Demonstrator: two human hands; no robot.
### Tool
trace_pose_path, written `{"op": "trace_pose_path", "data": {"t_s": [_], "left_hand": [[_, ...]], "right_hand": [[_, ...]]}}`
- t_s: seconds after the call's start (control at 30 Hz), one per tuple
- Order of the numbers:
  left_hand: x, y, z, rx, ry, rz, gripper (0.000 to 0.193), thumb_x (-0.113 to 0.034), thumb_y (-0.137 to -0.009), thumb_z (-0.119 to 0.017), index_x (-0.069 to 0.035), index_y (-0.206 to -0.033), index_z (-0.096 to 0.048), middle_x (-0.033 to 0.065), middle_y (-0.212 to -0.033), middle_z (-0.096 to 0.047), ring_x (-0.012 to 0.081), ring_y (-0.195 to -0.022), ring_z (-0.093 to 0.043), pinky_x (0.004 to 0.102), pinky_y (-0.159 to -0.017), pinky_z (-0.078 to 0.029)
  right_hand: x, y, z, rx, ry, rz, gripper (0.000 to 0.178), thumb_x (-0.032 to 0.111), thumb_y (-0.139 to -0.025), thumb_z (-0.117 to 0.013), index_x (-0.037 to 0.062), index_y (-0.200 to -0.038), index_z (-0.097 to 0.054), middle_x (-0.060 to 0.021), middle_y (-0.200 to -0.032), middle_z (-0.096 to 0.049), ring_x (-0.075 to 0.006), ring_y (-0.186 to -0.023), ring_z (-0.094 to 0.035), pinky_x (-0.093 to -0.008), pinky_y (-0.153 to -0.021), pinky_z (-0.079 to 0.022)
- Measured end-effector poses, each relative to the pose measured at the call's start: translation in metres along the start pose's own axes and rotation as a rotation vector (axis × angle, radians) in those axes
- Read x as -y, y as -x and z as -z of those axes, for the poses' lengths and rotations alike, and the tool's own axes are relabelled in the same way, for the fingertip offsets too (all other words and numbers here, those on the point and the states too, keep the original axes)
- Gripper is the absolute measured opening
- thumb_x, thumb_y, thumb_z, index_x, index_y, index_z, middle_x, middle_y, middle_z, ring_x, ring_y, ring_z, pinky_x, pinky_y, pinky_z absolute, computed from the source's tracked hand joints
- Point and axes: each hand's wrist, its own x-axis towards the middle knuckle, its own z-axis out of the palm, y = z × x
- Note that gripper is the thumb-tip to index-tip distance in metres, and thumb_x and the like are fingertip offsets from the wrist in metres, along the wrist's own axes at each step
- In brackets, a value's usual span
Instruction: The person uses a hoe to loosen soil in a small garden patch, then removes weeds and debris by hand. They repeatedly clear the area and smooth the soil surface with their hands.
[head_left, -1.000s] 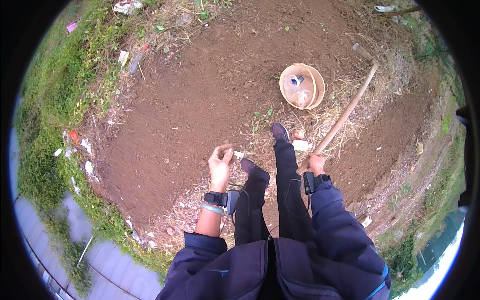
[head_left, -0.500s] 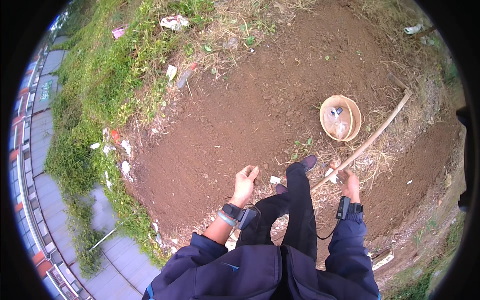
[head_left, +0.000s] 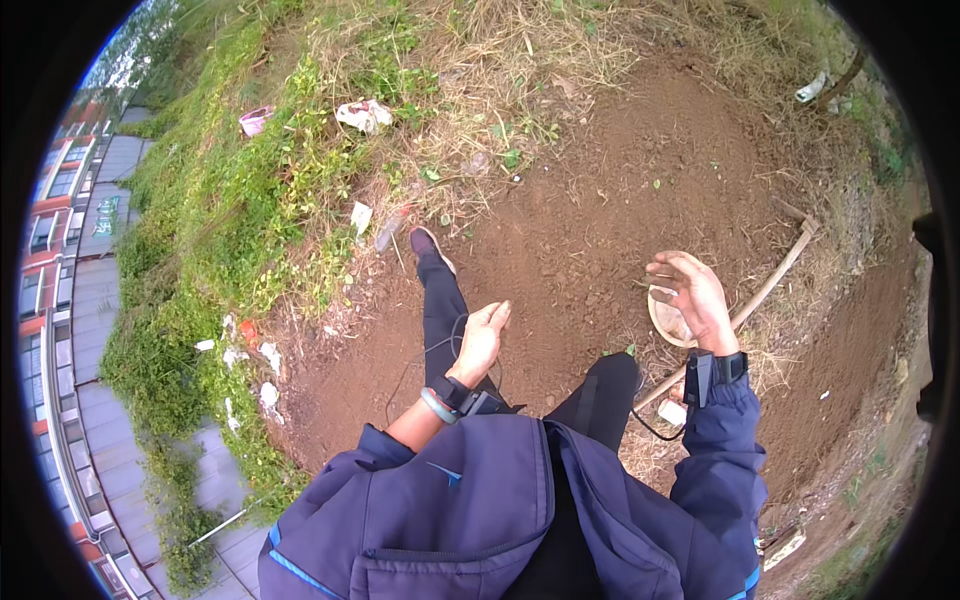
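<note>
My left hand (head_left: 479, 345) hangs in front of me over the bare brown soil, its fingers closed and pressed together. What they hold, if anything, is too small or hidden to make out. My right hand (head_left: 692, 298) is raised with its fingers apart and nothing visible in it. Beyond and below it, partly covered by it, stands a pale yellow bucket (head_left: 668, 322). A hoe (head_left: 782, 268) with a long wooden handle lies on the ground to the right, its head at the far end. My right hand and forearm hide part of the handle.
Green weeds (head_left: 180, 290) and dry grass edge the soil at left and far side. A plastic bottle (head_left: 389, 233), a white bag (head_left: 364, 116) and a pink container (head_left: 256, 121) lie there. My foot (head_left: 426, 242) stands near the bottle. Grey roofs are at far left.
I have stepped forward and left, one foot now beside the bottle. My right hand has risen and its fingers have spread, covering much of the bucket. My left hand stays closed.
</note>
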Motion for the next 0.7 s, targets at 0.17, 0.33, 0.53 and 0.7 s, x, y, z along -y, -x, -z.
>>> {"op": "trace_pose_path", "data": {"t_s": [0.17, 0.33, 0.53, 0.7], "left_hand": [[0.009, -0.158, 0.077, 0.138, -0.002, 0.03, 0.033, -0.029, -0.101, -0.048, -0.013, -0.072, -0.046, -0.0104, -0.065, -0.033, 0.0029, -0.058, -0.026, 0.0233, -0.051, -0.023], [0.011, -0.312, 0.127, 0.461, -0.149, 0.045, 0.027, -0.028, -0.096, -0.057, -0.009, -0.077, -0.054, -0.0075, -0.063, -0.045, 0.0032, -0.053, -0.039, 0.0221, -0.048, -0.033], [0.062, -0.376, 0.115, 0.501, -0.168, 0.272, 0.013, -0.013, -0.088, -0.067, -0.003, -0.084, -0.059, -0.0009, -0.067, -0.06, 0.0063, -0.056, -0.052, 0.0231, -0.051, -0.04], [0.165, -0.401, 0.076, 0.393, -0.048, 0.3, 0.01, 0.002, -0.086, -0.063, 0.001, -0.095, -0.06, 0.0059, -0.083, -0.065, 0.0127, -0.073, -0.063, 0.0257, -0.064, -0.051]], "right_hand": [[-0.01, -0.086, -0.09, 0.038, 0.185, -0.076, 0.026, 0.025, -0.093, -0.055, 0.003, -0.107, -0.057, -0.0097, -0.098, -0.066, -0.0195, -0.089, -0.065, -0.0359, -0.076, -0.053], [-0.044, -0.181, -0.156, -0.259, 0.128, -0.271, 0.021, 0.019, -0.094, -0.054, 0.0029, -0.106, -0.057, -0.0097, -0.098, -0.066, -0.0201, -0.089, -0.065, -0.0342, -0.077, -0.053], [-0.093, -0.257, -0.134, -0.433, 0.234, -0.214, 0.016, 0.013, -0.089, -0.057, 0.0012, -0.101, -0.059, -0.0084, -0.091, -0.066, -0.0164, -0.079, -0.065, -0.029, -0.065, -0.052], [-0.237, -0.36, -0.058, -0.538, 0.259, -0.173, 0.022, 0.01, -0.08, -0.067, 0.0005, -0.1, -0.062, -0.0079, -0.089, -0.066, -0.0164, -0.081, -0.065, -0.0281, -0.068, -0.052]]}}
